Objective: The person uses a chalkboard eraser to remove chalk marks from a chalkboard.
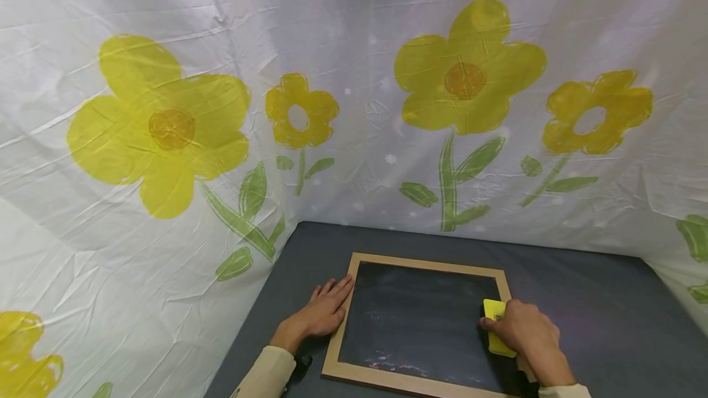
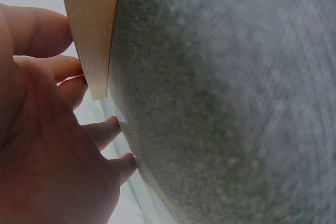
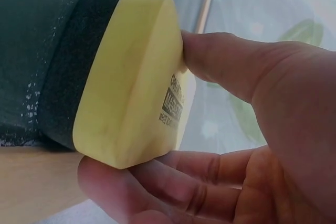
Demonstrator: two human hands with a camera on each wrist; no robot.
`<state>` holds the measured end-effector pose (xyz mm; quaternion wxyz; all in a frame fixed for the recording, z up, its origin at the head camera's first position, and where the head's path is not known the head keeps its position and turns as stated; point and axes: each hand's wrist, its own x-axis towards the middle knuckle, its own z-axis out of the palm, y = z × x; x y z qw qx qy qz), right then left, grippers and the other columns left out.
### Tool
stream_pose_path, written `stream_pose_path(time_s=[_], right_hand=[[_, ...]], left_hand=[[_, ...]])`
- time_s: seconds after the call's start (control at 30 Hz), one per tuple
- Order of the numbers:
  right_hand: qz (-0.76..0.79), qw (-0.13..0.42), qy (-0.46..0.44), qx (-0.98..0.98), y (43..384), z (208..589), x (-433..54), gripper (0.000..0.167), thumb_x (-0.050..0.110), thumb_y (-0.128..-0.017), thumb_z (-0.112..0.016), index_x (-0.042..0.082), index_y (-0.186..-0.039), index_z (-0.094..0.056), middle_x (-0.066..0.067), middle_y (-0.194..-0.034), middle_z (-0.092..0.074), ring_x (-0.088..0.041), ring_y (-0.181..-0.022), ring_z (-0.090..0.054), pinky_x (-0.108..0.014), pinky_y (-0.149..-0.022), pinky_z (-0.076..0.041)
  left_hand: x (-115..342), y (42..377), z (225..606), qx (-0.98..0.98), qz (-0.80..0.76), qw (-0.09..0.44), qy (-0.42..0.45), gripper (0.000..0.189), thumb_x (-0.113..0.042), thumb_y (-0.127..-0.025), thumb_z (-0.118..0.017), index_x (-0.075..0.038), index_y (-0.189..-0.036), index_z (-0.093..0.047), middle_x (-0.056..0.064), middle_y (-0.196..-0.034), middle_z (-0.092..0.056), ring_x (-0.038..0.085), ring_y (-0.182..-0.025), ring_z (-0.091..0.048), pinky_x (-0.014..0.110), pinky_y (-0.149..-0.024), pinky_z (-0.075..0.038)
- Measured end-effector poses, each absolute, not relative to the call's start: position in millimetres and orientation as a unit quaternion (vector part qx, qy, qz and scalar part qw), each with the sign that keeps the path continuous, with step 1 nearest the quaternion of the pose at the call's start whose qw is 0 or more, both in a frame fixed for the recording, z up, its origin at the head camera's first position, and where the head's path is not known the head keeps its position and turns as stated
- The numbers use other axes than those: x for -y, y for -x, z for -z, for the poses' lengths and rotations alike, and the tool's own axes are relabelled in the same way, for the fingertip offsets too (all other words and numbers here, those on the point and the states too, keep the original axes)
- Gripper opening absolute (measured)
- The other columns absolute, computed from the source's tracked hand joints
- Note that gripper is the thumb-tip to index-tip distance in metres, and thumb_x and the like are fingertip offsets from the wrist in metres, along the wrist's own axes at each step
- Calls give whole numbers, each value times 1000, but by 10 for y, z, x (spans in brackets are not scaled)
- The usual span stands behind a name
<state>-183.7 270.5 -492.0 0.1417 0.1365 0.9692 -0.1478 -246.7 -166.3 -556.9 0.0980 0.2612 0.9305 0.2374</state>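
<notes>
A small chalkboard (image 1: 420, 324) in a pale wooden frame (image 1: 426, 264) lies flat on a dark grey table (image 1: 597, 312). My left hand (image 1: 326, 310) lies flat with straight fingers beside the frame's left edge, touching it; the left wrist view shows the fingers (image 2: 79, 66) against the wood (image 2: 94, 30). My right hand (image 1: 525, 330) grips a yellow eraser (image 1: 496, 324) with a black felt base (image 3: 68, 72), pressed on the board's right side near the frame. Thumb and fingers wrap the yellow eraser (image 3: 131, 77). Faint chalk smears (image 1: 387, 361) remain near the board's lower edge.
A white cloth printed with yellow flowers (image 1: 470, 72) hangs behind and to both sides of the table, close to its back edge. Bare grey table lies right of the board and behind it.
</notes>
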Motion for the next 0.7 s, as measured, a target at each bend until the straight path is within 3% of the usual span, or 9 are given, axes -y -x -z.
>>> stream_pose_path(time_s=[0.7], right_hand=[[139, 140, -134, -971, 1873, 4910, -2572, 71, 60, -93, -79, -8, -110, -66, -14, -82, -63, -29, -73, -62, -43, -65, -52]], left_hand=[[1657, 2461, 5584, -932, -237, 102, -254, 65, -14, -110, -45, -7, -174, -30, 11, -183, -24, 52, -167, -20, 77, -129, -13]])
